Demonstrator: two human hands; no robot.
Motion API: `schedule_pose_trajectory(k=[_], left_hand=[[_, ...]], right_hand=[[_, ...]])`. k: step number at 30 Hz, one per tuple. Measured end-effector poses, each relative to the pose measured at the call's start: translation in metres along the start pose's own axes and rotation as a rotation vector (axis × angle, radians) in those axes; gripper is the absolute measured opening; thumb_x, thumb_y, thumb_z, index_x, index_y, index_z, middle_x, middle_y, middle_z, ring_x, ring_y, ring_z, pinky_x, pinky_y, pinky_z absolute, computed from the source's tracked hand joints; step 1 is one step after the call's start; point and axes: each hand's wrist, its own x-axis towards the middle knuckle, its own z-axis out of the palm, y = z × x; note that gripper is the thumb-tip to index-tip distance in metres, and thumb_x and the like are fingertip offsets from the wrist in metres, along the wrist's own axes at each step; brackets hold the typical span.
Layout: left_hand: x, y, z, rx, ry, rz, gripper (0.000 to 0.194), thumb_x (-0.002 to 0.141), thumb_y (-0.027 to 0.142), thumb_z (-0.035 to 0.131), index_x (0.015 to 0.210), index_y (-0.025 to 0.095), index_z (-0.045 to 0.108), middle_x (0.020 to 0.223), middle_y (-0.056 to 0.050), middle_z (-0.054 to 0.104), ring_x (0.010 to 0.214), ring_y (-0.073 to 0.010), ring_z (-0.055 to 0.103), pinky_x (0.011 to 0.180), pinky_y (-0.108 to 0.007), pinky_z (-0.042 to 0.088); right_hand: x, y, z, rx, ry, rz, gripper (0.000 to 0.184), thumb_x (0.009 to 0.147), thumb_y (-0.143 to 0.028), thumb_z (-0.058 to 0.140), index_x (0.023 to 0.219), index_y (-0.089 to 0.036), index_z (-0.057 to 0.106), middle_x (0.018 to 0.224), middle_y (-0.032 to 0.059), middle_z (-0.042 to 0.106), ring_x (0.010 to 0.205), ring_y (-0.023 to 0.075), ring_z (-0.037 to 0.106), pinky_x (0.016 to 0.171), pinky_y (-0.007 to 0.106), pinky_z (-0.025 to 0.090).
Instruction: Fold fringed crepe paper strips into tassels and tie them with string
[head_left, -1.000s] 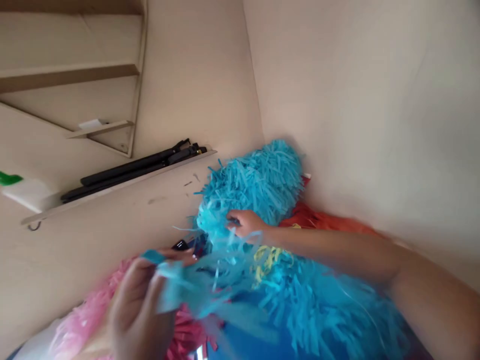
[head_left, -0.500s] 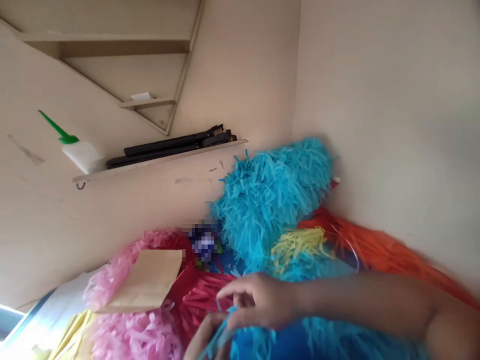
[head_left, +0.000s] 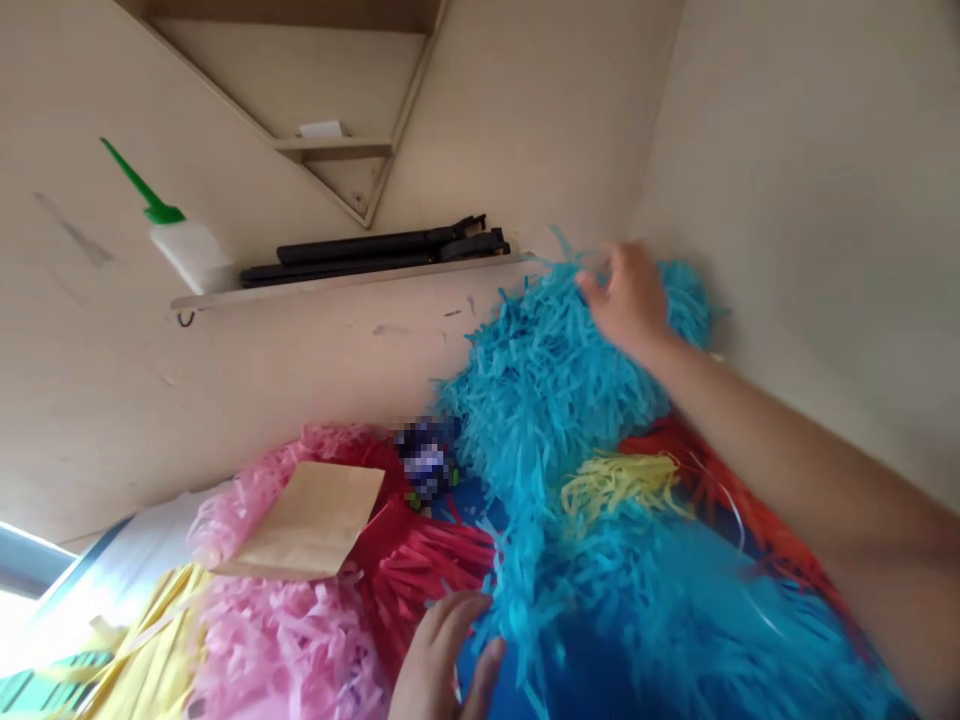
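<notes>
A tall heap of blue tissue-paper fringe (head_left: 555,370) leans against the corner of the wall. My right hand (head_left: 628,298) is at its top, fingers curled and pinching what looks like a blue paper strip, slightly blurred. Low in the view is my left hand (head_left: 448,655), thumb and fingers apart, with nothing visible in it. It lies beside a hanging tail of blue fringe and below the red paper strips (head_left: 427,565). More blue fringe (head_left: 675,600) spreads under my right forearm, with a yellow fringe bunch (head_left: 622,483) behind it.
Pink fringe (head_left: 292,650) and a brown paper envelope (head_left: 311,520) lie at left, beside yellow strips (head_left: 142,640). Orange-red fringe (head_left: 780,525) runs along the right wall. A wall shelf (head_left: 360,278) holds a white bottle (head_left: 191,255) with a green nozzle and black rod-like objects (head_left: 375,250).
My right hand has moved from beside my left hand up to the top of the blue heap. My left hand has stayed low, its fingers now apart. The camera view has shifted.
</notes>
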Motion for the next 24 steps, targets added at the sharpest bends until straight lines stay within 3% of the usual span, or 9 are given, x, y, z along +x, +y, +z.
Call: schedule_pose_trajectory(k=[1, 2, 3, 6, 8, 11, 16, 20, 24], left_hand=[[0.005, -0.001, 0.009, 0.129, -0.075, 0.039, 0.041, 0.086, 0.051, 0.061, 0.118, 0.027, 0.071, 0.123, -0.013, 0.072, 0.114, -0.0319, 0.067, 0.097, -0.043, 0.057], [0.01, 0.0, 0.018, 0.263, -0.153, 0.046, 0.046, 0.085, 0.048, 0.063, 0.126, 0.025, 0.068, 0.132, -0.014, 0.068, 0.122, -0.0345, 0.063, 0.102, -0.048, 0.053], [0.016, 0.002, 0.026, 0.388, -0.231, 0.014, 0.052, 0.085, 0.043, 0.064, 0.133, 0.024, 0.063, 0.14, -0.015, 0.062, 0.13, -0.0368, 0.057, 0.106, -0.054, 0.048], [0.026, 0.011, 0.043, 0.617, -0.401, -0.162, 0.065, 0.085, 0.037, 0.06, 0.147, 0.024, 0.047, 0.157, -0.015, 0.04, 0.145, -0.0402, 0.034, 0.112, -0.066, 0.033], [0.026, 0.012, 0.047, 0.66, -0.455, -0.246, 0.066, 0.089, 0.042, 0.055, 0.15, 0.025, 0.041, 0.16, -0.014, 0.034, 0.148, -0.0409, 0.027, 0.111, -0.07, 0.029], [0.018, 0.003, 0.043, 0.655, -0.489, -0.277, 0.063, 0.091, 0.05, 0.049, 0.148, 0.024, 0.044, 0.158, -0.011, 0.04, 0.148, -0.0393, 0.029, 0.113, -0.072, 0.023], [0.006, -0.018, 0.036, 0.627, -0.483, -0.25, 0.058, 0.091, 0.054, 0.049, 0.143, 0.027, 0.052, 0.153, -0.008, 0.048, 0.147, -0.0354, 0.034, 0.117, -0.069, 0.02], [-0.003, -0.031, 0.035, 0.677, -0.419, -0.161, 0.054, 0.087, 0.049, 0.059, 0.138, 0.029, 0.059, 0.149, -0.009, 0.053, 0.142, -0.0385, 0.041, 0.114, -0.067, 0.03], [-0.024, -0.041, 0.037, 0.826, -0.234, 0.093, 0.057, 0.076, 0.054, 0.074, 0.127, 0.029, 0.068, 0.142, -0.015, 0.06, 0.132, -0.0432, 0.053, 0.105, -0.063, 0.045]], right_hand=[[-0.026, -0.01, 0.019, 0.065, -0.138, -0.037, 0.027, 0.096, -0.028, 0.055, 0.109, -0.009, 0.069, 0.127, 0.0186, 0.062, 0.12, 0.0261, 0.056, 0.104, 0.043, 0.038], [-0.057, -0.021, 0.041, 0.146, -0.43, -0.083, 0.023, 0.095, -0.023, 0.056, 0.109, -0.012, 0.07, 0.123, 0.015, 0.066, 0.119, 0.0243, 0.058, 0.104, 0.041, 0.04], [-0.091, -0.032, 0.065, 0.186, -0.603, -0.118, 0.016, 0.092, -0.019, 0.062, 0.101, -0.015, 0.074, 0.113, 0.0091, 0.071, 0.11, 0.0208, 0.063, 0.1, 0.034, 0.045], [-0.182, -0.054, 0.136, 0.217, -0.876, -0.114, 0.007, 0.083, -0.011, 0.072, 0.085, -0.017, 0.075, 0.091, 0.0014, 0.076, 0.091, 0.0152, 0.07, 0.085, 0.025, 0.053], [-0.217, -0.057, 0.171, 0.181, -0.95, -0.044, 0.005, 0.09, -0.016, 0.068, 0.092, -0.014, 0.072, 0.094, 0.0033, 0.074, 0.088, 0.0164, 0.07, 0.083, 0.031, 0.056], [-0.231, -0.051, 0.205, 0.103, -0.976, 0.053, 0.02, 0.097, -0.029, 0.063, 0.109, -0.014, 0.066, 0.109, 0.007, 0.069, 0.097, 0.0199, 0.067, 0.086, 0.04, 0.057], [-0.224, -0.041, 0.231, 0.002, -1.011, 0.091, 0.025, 0.097, -0.032, 0.062, 0.115, -0.016, 0.064, 0.118, 0.0083, 0.065, 0.105, 0.0224, 0.064, 0.09, 0.043, 0.055], [-0.222, -0.039, 0.233, -0.024, -1.077, 0.044, 0.021, 0.097, -0.032, 0.062, 0.11, -0.016, 0.065, 0.111, 0.0065, 0.067, 0.099, 0.0207, 0.066, 0.087, 0.04, 0.056], [-0.228, -0.038, 0.218, -0.023, -1.117, -0.07, 0.021, 0.097, -0.032, 0.062, 0.108, -0.015, 0.066, 0.113, 0.007, 0.067, 0.102, 0.021, 0.065, 0.09, 0.042, 0.055]])
